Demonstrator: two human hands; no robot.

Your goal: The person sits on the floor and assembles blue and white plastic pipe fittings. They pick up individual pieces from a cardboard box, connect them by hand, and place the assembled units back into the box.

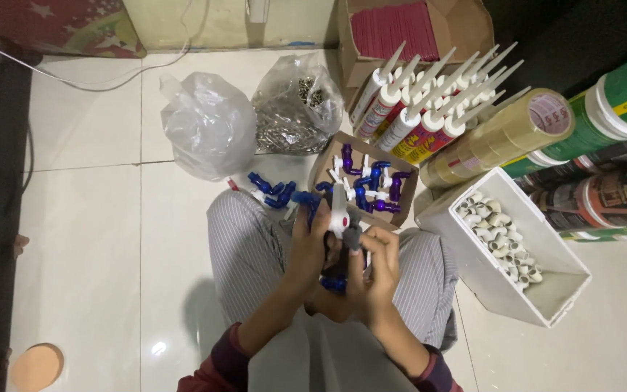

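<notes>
Looking down, head view: I see both hands meet over the lap, above striped trousers.
Left hand (312,243): fingers clenched round a blue and white plastic fitting (338,216).
Right hand (376,270): fingers pinching its near, dark blue end; both hands equally close.
Fitting axis: long axis runs near to far, white end pointing away.
Far side: cardboard tray of blue fittings (366,183), loose ones on the floor at left.
Right: white bin of small white caps (501,243).
</notes>
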